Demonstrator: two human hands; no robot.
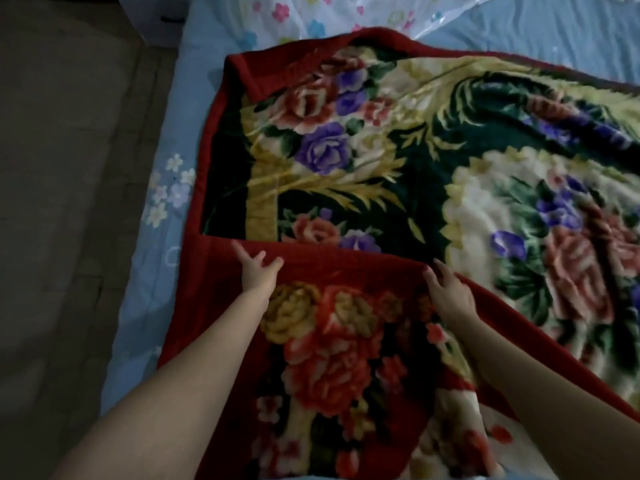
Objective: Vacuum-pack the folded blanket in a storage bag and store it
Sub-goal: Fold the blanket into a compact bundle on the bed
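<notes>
Your left hand [258, 273] and right hand [448, 292] each pinch the red bound edge of the blanket [398, 161], which lies spread across the blue bed [138, 306], fingers apparently closed over the hem, though dim light blurs them. Carry that edge level and square. The plush is thick and floral; the glossy flowered storage bag [346, 12] lies beyond.

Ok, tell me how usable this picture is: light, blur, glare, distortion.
Head view: dim overall, the floor nearly black; the blanket pattern is soft and smeared toward the right edge; the left hand and right hand are readable but slightly blurred; glare on the flowered plastic bag at the top; wide-angle bending at the edges.
</notes>
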